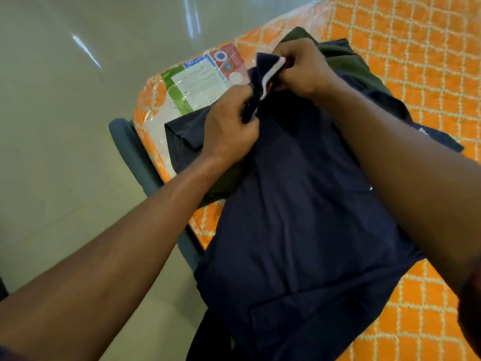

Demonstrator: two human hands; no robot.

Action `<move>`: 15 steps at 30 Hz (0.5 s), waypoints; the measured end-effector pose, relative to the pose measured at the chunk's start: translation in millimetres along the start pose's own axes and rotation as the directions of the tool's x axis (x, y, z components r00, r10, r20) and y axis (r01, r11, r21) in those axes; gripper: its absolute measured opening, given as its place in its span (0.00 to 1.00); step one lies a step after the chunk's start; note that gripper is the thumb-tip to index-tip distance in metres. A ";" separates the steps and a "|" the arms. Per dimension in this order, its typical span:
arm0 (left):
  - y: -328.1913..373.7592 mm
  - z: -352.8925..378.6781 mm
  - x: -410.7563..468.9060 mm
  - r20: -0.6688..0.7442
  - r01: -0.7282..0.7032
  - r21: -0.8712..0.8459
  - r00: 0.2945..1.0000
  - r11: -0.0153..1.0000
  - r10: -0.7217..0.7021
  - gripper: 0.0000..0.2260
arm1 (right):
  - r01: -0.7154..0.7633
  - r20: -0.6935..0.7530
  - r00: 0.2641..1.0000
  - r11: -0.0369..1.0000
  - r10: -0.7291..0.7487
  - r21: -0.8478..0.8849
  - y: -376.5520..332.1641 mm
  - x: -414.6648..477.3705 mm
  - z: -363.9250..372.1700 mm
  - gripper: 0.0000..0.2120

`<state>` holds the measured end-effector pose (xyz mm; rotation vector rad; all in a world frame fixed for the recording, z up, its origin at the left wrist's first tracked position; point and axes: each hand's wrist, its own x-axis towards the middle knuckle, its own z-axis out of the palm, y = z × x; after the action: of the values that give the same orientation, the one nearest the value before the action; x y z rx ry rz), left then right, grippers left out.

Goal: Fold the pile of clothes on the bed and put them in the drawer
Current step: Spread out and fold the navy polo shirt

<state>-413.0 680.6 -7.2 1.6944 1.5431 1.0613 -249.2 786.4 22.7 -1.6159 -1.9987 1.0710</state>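
The mattress (421,61), orange w/ white lattice print, fills the frame from 12 to 5 o'clock and is sealed in clear plastic wrap. Under the wrap at 11 o'clock sits a printed label (203,76) in green, white, blue & red, text too blurred to read. A blue-grey bed frame (135,157) edges the mattress at 9 o'clock, w/ pale floor (57,152) beyond it. The navy shirt (299,217) lies spread on the mattress, centre to 6 o'clock, its lower part reaching past the bed edge at approx 7 o'clock. An olive garment (346,61) lies under it, showing at 1 o'clock behind the R hand and as a strip at 9 o'clock below the L forearm. A navy flap (182,142) at 10 o'clock is either a sleeve or a separate item, can't tell. Both forearms cross over the shirt and hide parts of it, esp. the right side. L hand (229,126) has fingers curled, pinching the shirt's collar (268,74), which carries a white & red stripe. R hand (304,66) is clamped on the same collar just above, at 12 o'clock, w/ the collar bunched betw. the two.
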 end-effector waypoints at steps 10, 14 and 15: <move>-4.0 22.2 -106.8 0.115 0.027 0.275 0.992 0.961 -0.061 0.21 | -0.235 -0.430 0.902 0.892 0.051 -0.387 60.8 -124.0 -4.3 0.14; -16.8 2.2 -173.7 0.099 0.294 0.240 0.941 0.925 -0.325 0.26 | -0.027 -0.411 0.889 0.875 -0.200 -0.484 36.0 -132.4 35.1 0.14; -16.4 -1.4 -186.7 0.124 0.308 0.240 0.931 0.921 -0.344 0.27 | -0.014 -0.342 0.923 0.870 -0.178 -0.492 31.0 -131.3 43.3 0.13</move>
<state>-422.7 498.4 -50.2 1.5429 1.8052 0.5846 -220.6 650.3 -4.5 -1.7772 -2.1379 0.1819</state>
